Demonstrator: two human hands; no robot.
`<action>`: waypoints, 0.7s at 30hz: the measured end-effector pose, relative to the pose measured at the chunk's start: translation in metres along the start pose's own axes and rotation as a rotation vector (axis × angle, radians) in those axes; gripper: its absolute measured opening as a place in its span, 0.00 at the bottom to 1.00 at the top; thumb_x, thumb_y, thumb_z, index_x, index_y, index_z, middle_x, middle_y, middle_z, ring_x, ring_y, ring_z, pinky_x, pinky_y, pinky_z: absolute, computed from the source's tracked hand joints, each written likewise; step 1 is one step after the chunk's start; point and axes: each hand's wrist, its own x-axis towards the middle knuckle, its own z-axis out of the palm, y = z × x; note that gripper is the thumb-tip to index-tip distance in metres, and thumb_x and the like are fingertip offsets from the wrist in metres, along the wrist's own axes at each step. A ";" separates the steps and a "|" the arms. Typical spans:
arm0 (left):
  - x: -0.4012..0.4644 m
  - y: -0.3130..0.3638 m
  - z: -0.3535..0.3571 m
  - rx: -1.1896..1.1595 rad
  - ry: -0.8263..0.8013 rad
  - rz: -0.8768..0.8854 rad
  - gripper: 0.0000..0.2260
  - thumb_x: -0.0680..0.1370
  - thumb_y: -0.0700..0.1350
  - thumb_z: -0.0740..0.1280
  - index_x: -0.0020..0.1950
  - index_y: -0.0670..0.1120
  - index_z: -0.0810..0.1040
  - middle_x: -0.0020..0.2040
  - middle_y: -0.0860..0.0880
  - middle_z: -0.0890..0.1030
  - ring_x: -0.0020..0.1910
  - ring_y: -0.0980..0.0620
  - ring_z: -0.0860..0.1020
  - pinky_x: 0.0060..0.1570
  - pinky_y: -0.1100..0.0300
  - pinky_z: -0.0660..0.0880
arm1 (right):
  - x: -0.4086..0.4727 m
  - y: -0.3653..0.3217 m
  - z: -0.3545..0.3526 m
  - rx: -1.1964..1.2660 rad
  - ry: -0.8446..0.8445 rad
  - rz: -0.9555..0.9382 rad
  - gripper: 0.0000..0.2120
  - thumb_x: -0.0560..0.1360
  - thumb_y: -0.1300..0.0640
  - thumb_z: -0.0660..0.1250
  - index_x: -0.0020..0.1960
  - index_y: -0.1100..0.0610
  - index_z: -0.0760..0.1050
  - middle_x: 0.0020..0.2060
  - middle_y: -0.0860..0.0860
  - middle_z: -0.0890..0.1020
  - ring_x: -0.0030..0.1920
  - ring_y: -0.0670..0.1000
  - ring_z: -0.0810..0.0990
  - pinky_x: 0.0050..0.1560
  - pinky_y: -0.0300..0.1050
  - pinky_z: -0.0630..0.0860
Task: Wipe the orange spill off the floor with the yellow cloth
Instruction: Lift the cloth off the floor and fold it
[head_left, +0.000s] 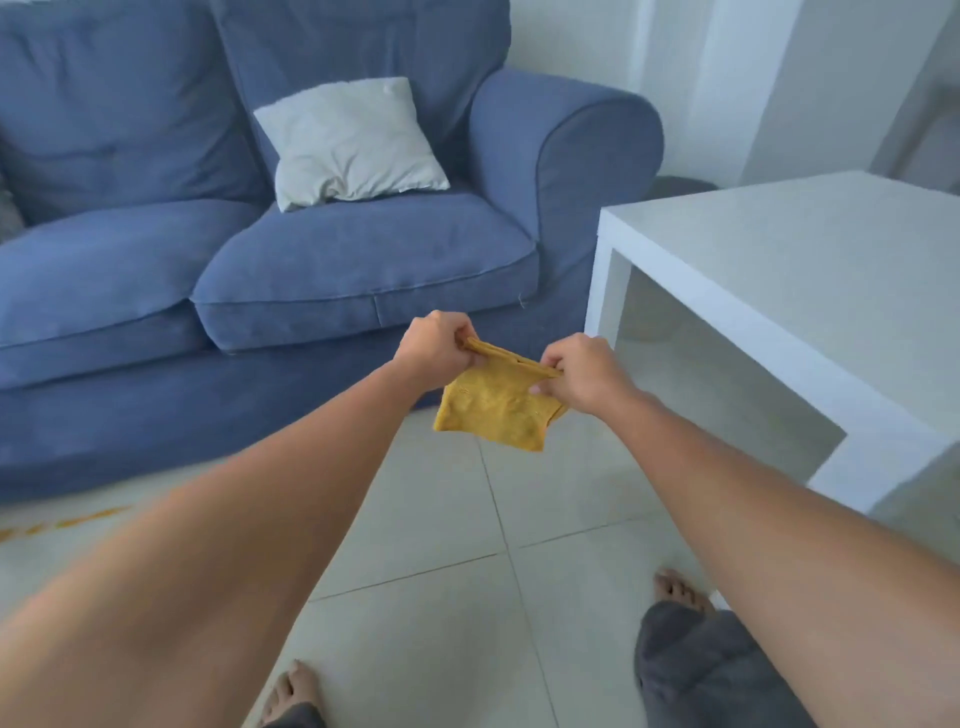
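Observation:
A folded yellow cloth hangs in the air in front of the sofa, held by both hands along its top edge. My left hand pinches the left corner and my right hand pinches the right corner. An orange spill streaks the pale tiled floor at the far left, close to the sofa's base. My left forearm hides part of the floor next to the spill. The cloth is well above the floor and to the right of the spill.
A blue sofa with a white cushion fills the back and left. A white table stands at the right, its leg on the tiles. My bare feet stand on the floor below.

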 end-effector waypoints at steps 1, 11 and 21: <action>0.001 0.018 -0.005 -0.042 0.013 0.033 0.06 0.73 0.43 0.74 0.43 0.48 0.78 0.38 0.50 0.80 0.43 0.49 0.77 0.40 0.59 0.74 | -0.005 0.001 -0.023 0.023 0.030 0.007 0.10 0.66 0.56 0.80 0.42 0.59 0.82 0.34 0.52 0.80 0.37 0.52 0.78 0.37 0.41 0.71; 0.007 0.202 -0.004 -0.598 -0.211 0.283 0.06 0.76 0.42 0.73 0.42 0.45 0.78 0.46 0.43 0.81 0.46 0.49 0.82 0.50 0.53 0.83 | -0.093 0.067 -0.237 0.375 0.351 0.156 0.10 0.67 0.54 0.80 0.41 0.55 0.81 0.41 0.56 0.84 0.37 0.50 0.83 0.38 0.44 0.82; 0.051 0.315 0.115 -0.692 -0.372 0.170 0.06 0.75 0.39 0.74 0.45 0.42 0.77 0.48 0.43 0.80 0.45 0.46 0.80 0.51 0.53 0.82 | -0.116 0.184 -0.289 0.435 0.490 0.558 0.13 0.67 0.55 0.80 0.48 0.58 0.82 0.39 0.52 0.82 0.34 0.49 0.78 0.33 0.40 0.76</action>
